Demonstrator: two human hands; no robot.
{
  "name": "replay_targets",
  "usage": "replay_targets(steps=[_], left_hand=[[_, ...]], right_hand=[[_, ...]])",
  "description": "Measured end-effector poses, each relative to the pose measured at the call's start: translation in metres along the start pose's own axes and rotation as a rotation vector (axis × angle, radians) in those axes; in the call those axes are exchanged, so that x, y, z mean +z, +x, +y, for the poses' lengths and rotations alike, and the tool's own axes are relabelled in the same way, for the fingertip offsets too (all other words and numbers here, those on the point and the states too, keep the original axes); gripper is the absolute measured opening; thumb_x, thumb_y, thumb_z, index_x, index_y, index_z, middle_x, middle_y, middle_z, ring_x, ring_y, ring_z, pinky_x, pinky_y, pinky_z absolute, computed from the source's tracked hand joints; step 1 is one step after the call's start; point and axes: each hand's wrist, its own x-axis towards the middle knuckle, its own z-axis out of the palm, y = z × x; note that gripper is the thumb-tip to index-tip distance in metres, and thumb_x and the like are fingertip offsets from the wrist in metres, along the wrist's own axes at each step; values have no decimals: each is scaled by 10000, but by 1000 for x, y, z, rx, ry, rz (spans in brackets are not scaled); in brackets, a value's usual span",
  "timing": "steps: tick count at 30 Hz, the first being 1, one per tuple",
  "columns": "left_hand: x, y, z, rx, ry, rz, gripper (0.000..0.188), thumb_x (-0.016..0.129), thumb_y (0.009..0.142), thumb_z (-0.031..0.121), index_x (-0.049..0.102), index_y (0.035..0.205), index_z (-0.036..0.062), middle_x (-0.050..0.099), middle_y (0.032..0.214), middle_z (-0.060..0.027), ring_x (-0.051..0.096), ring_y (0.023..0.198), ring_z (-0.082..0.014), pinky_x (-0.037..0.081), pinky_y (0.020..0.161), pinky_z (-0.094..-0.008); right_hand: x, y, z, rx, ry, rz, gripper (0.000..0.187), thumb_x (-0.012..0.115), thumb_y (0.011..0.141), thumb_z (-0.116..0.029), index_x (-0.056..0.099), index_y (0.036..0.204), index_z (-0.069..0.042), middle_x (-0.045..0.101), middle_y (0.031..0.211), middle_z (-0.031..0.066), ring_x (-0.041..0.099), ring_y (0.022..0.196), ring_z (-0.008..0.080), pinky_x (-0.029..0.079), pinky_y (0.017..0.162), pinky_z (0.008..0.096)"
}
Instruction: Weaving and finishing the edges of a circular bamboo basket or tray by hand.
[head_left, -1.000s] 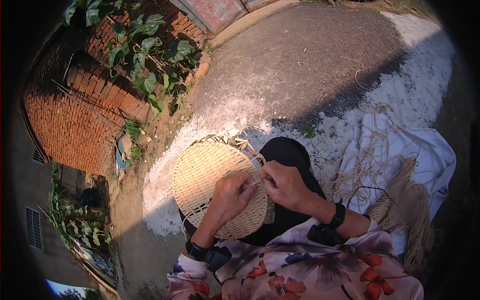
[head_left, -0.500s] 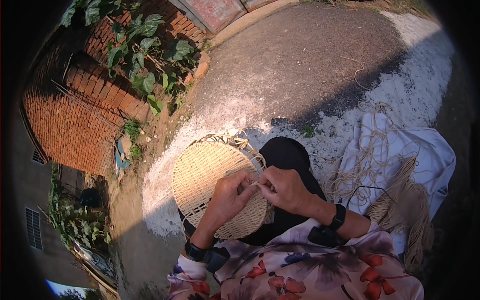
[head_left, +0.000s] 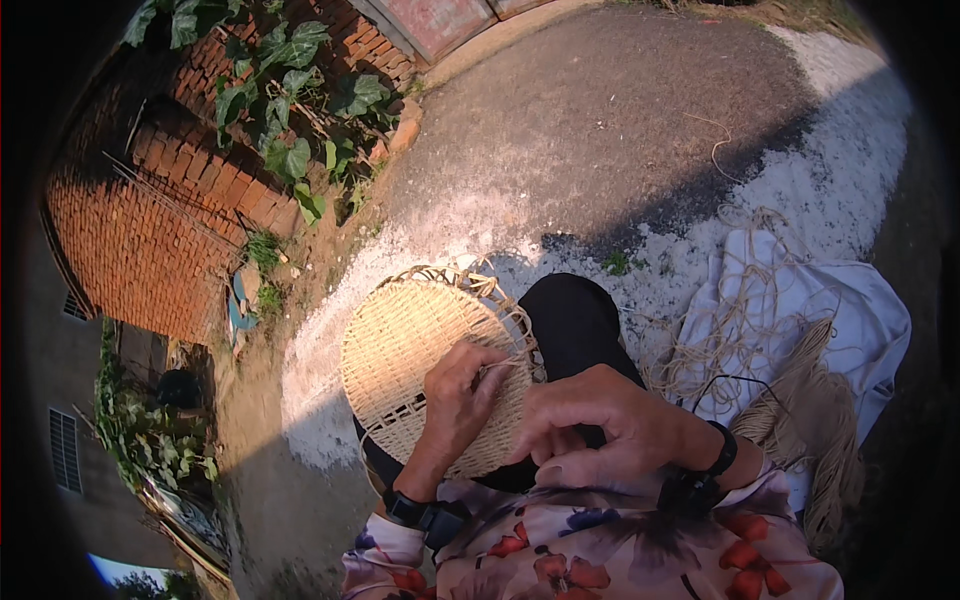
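Observation:
A round, flat woven piece of pale cord, like a basket base or seat (head_left: 420, 335), rests on my lap over dark trousers. A gap between its strands shows near its lower middle. My left hand (head_left: 462, 385) lies on its right part, thumb and forefinger closed on a thin pale cord (head_left: 507, 361) near the rim. My right hand (head_left: 600, 420) is off the rim, closer to my body, its fingers curled and thumb drawn in. What it holds, if anything, I cannot make out. Loose loops of strand (head_left: 465, 277) stick out along the far rim.
To my right, a white cloth or sack (head_left: 850, 300) lies on the ground with tangled cord and a tan hank of cord (head_left: 790, 400) on it. Stacked bricks (head_left: 140, 250) and leafy vines (head_left: 290, 90) stand at the left. A reddish door (head_left: 440, 20) is at the back.
My right hand has pulled away from my left, moving down and slightly right toward my body. My left hand has stayed at nearly the same place on the woven piece.

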Motion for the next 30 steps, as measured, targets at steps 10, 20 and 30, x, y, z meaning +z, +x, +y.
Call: replay_targets(steps=[10,20,30], left_hand=[[6,-2,6,-58,-66,10,167,746,780,-31,693,926,31,641,830,-94,659,747,-226,512,639,-318],[10,-3,1,7,-77,36,160,743,787,-43,694,922,28,646,837,-72,659,738,-186,511,617,-296],[8,1,11,-139,-6,-22,110,744,805,62,669,880,33,605,781,-78,593,673,-183,460,608,-310]], right_hand=[[-10,-1,21,-37,-387,268,85,658,878,-82,627,911,-10,567,771,106,582,673,295,444,598,374],[-22,11,115,27,-499,268,93,653,834,-82,646,906,-24,622,822,128,635,772,325,500,686,408],[-14,13,113,-75,-703,318,108,686,775,-70,584,790,-37,563,729,103,615,673,304,481,573,392]])
